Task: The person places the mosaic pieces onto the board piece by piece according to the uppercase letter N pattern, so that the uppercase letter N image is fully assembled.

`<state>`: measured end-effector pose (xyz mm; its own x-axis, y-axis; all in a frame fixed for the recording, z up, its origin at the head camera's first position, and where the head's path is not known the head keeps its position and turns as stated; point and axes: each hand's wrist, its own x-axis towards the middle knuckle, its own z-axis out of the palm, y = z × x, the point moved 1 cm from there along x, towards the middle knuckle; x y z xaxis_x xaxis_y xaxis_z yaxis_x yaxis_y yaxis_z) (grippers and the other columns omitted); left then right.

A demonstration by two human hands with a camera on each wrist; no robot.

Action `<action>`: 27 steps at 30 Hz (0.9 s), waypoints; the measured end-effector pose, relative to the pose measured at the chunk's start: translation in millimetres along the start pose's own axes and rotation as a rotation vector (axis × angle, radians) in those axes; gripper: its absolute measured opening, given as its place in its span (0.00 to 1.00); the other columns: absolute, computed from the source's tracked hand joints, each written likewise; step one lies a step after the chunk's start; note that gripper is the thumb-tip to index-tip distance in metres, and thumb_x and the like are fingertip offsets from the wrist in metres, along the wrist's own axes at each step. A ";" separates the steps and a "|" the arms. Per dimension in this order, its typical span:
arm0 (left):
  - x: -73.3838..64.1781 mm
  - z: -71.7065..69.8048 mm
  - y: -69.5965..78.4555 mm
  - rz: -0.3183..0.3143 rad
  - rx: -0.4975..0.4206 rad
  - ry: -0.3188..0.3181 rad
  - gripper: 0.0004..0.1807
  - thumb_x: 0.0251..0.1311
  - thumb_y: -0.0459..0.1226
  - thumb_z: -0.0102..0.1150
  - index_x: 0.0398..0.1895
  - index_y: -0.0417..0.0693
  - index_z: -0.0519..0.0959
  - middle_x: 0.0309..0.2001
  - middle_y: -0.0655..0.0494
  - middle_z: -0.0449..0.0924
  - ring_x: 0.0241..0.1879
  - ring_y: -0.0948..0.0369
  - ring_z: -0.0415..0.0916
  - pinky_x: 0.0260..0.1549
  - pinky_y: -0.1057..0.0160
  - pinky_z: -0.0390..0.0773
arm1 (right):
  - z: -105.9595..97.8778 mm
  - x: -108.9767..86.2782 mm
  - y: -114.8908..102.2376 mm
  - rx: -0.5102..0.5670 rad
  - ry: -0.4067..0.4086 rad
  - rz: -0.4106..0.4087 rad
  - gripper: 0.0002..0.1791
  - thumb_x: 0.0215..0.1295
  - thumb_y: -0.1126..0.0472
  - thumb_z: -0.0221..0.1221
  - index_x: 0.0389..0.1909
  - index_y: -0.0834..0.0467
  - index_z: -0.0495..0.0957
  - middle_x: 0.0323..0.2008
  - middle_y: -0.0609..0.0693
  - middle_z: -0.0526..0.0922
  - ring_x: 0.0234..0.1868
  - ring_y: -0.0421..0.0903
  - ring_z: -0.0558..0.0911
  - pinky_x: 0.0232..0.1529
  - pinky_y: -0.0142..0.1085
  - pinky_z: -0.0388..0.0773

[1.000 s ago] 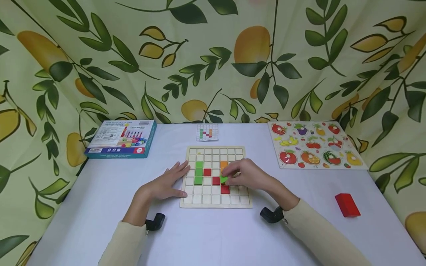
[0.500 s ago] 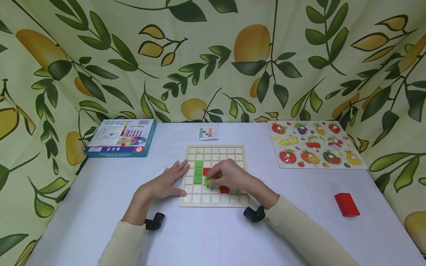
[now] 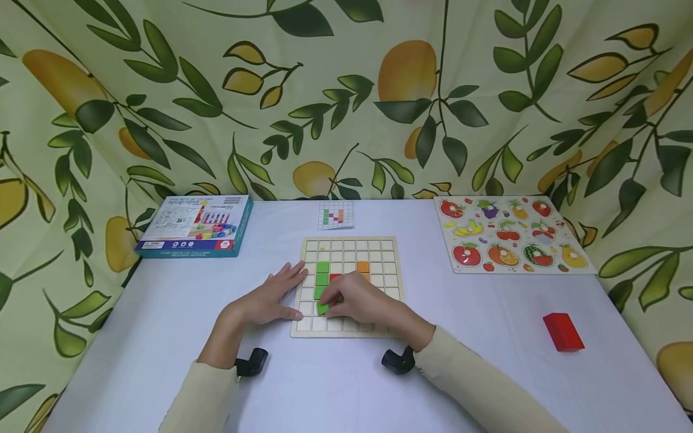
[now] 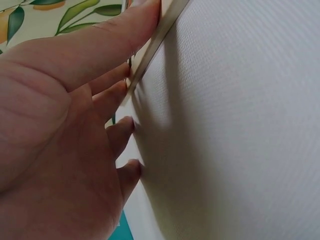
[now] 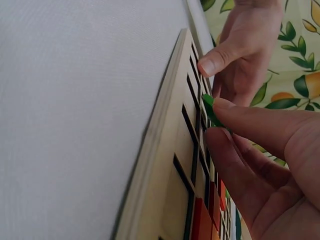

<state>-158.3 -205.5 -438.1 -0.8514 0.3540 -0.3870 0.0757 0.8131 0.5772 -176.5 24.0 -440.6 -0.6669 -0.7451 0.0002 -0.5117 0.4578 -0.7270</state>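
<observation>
A wooden grid board (image 3: 387, 328) lies on the table with square tiles set in its cells. My right hand (image 3: 357, 297) pinches a green tile (image 5: 210, 109) between thumb and fingertips, just below a column of green tiles (image 3: 322, 279). The held tile is tilted at the board's surface in the right wrist view. My left hand (image 3: 271, 294) is spread at the board's left edge, thumb and fingertips touching its rim. Orange tiles (image 3: 363, 266) and part of a red tile (image 3: 335, 277) show past my right hand, which hides other cells.
A small pattern card (image 3: 335, 215) lies behind the board. A puzzle box (image 3: 195, 225) stands back left, a fruit puzzle board (image 3: 520, 234) back right. On the right sits a red block (image 3: 563, 332). A patterned curtain (image 3: 346, 96) hangs behind the table.
My right hand has carried the green tile leftward across the board, from beside the orange tiles to below the green column. My left hand has stayed at the board's edge.
</observation>
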 end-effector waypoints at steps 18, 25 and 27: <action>1.3 -0.5 2.8 0.016 -0.003 -0.005 0.53 0.57 0.49 0.72 0.82 0.53 0.54 0.85 0.54 0.40 0.84 0.43 0.29 0.80 0.34 0.35 | 9.7 4.8 -7.7 -0.070 0.026 0.077 0.09 0.56 0.64 0.74 0.38 0.55 0.90 0.34 0.43 0.85 0.31 0.31 0.78 0.34 0.22 0.78; -0.2 -0.8 2.2 0.033 0.000 -0.005 0.52 0.57 0.49 0.72 0.81 0.51 0.55 0.85 0.52 0.41 0.84 0.41 0.30 0.79 0.32 0.35 | 12.1 3.3 -11.8 -0.120 0.048 0.086 0.10 0.55 0.65 0.75 0.39 0.55 0.90 0.35 0.43 0.85 0.32 0.32 0.76 0.35 0.21 0.76; -1.1 -0.9 1.5 0.039 0.002 -0.003 0.52 0.57 0.49 0.72 0.81 0.50 0.55 0.85 0.51 0.42 0.84 0.41 0.30 0.79 0.32 0.35 | 12.8 3.2 -13.2 -0.127 0.052 0.088 0.10 0.55 0.65 0.75 0.38 0.55 0.90 0.35 0.43 0.85 0.33 0.32 0.76 0.35 0.20 0.76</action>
<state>-157.7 -205.1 -436.2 -0.8460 0.3868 -0.3670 0.1097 0.7999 0.5900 -165.0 9.4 -439.8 -0.7373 -0.6752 -0.0218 -0.5124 0.5800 -0.6332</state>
